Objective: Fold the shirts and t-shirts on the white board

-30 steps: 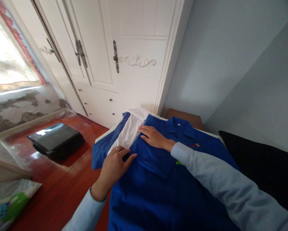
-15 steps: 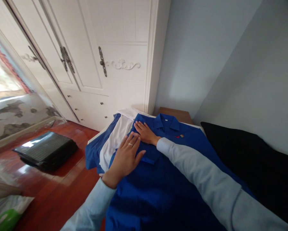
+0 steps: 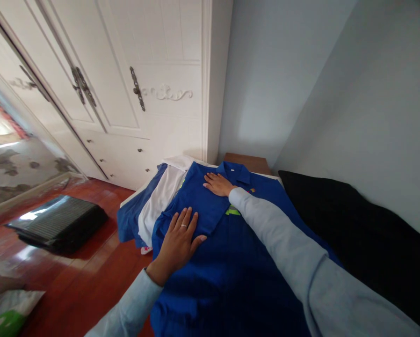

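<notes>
A blue collared shirt [image 3: 210, 262] lies spread out in front of me, its collar at the far end. A sleeve [image 3: 196, 194] is laid over its left side, and a bit of yellow-green strip shows beside the sleeve's end. My left hand [image 3: 180, 238] rests flat on the sleeve's near part, fingers apart, a ring on one finger. Close to the collar, my right hand [image 3: 217, 184] lies flat on the shirt with its fingers stretched out. Neither hand grips the cloth. The forearm covers part of the shirt's chest.
White and blue garments [image 3: 157, 187] lie left of the shirt. A white wardrobe [image 3: 175, 121] stands behind, and a brown wooden piece [image 3: 248, 163] is by the wall. Black cloth [image 3: 336, 220] is at the right. On the red floor sits a dark plastic-wrapped package [image 3: 61, 220].
My right hand has moved right toward the collar. My left hand has shifted nearer to me, apart from the right. The sleeve now lies flatter across the shirt. The view has shifted slightly right.
</notes>
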